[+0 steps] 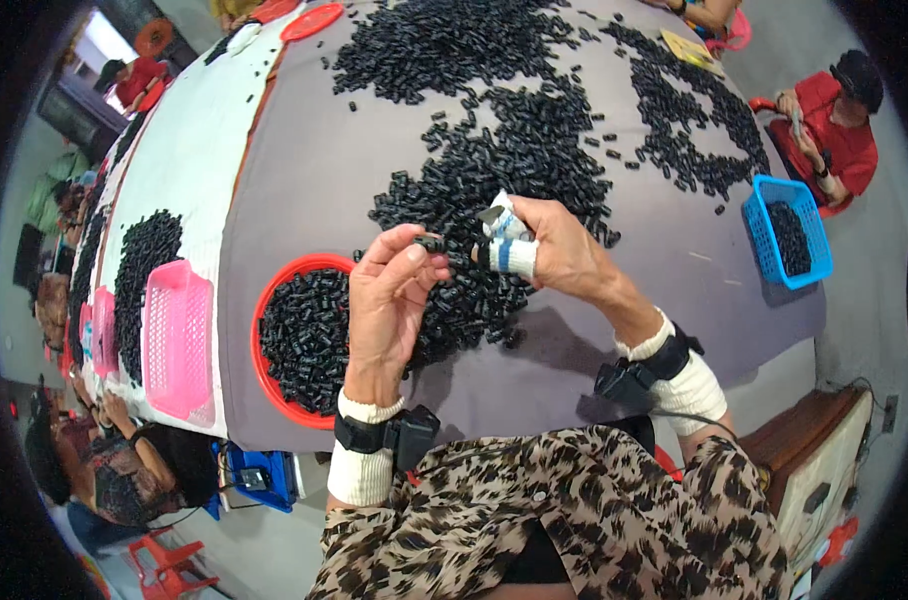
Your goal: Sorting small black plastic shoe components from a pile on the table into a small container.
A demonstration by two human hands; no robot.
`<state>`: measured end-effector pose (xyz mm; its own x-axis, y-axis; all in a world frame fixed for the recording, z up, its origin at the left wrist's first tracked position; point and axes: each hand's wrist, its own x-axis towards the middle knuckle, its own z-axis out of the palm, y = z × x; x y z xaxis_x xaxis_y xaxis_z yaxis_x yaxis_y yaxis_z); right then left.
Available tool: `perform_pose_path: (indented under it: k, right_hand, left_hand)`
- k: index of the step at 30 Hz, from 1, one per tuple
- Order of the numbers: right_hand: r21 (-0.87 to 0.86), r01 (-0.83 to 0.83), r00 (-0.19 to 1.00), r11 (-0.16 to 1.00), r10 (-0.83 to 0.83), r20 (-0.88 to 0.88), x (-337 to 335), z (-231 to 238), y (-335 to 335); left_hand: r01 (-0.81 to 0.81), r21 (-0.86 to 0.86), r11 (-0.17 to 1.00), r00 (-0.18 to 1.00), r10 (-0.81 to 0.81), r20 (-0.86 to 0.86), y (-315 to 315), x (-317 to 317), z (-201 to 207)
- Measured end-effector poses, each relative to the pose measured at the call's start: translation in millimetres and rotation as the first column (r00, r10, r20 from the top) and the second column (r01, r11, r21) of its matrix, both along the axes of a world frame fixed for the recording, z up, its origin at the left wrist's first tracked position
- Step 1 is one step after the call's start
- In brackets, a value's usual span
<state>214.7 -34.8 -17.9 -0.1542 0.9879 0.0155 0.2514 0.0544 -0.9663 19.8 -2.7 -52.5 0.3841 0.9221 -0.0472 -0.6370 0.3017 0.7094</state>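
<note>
My left hand (386,300) is closed in a pinch on a small black cylindrical part (430,243), held up above the table. Just to the right, my right hand (569,250) is closed round a small knife (490,214), whose grey blade tip shows above the thumb; its handle is mostly hidden. White wrapping with blue marks covers the thumb and fingers of that hand. A loose heap of the same black parts (494,170) spreads beneath and beyond both hands. Beside my left forearm, a round red basin (264,300) is filled with such parts.
Grey cloth (294,180) covers the table. A blue basket (819,225) with black parts stands at the right edge, near a person in red (844,140). Pink baskets (179,340) stand on the white-covered table at left, where other people sit. A red lid (312,22) lies far off.
</note>
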Motion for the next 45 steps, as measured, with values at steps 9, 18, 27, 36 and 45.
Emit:
perform_pose_path:
  k: [9,18,27,36,45]
  right_hand:
    - [0.075,-0.043,0.993,0.996,0.051,-0.110,-33,25,3]
    - [0.119,-0.101,0.994,0.988,0.105,-0.030,-36,62,20]
    - [0.118,-0.058,0.994,0.991,0.068,-0.080,-32,61,22]
    - [0.171,-0.183,0.982,0.968,0.173,0.072,-21,40,18]
    - [0.198,-0.232,0.965,0.952,0.200,0.169,-19,37,20]
  left_hand:
    - [0.002,0.107,0.994,0.999,0.003,-0.047,-15,-8,19]
    - [0.043,0.159,0.986,0.999,-0.038,-0.033,-13,-11,44]
    - [0.129,0.068,0.989,0.979,-0.138,0.152,-10,-1,38]
    - [0.154,0.066,0.986,0.960,-0.165,0.226,-2,1,32]
    - [0.176,0.082,0.981,0.972,-0.186,0.142,-3,4,31]
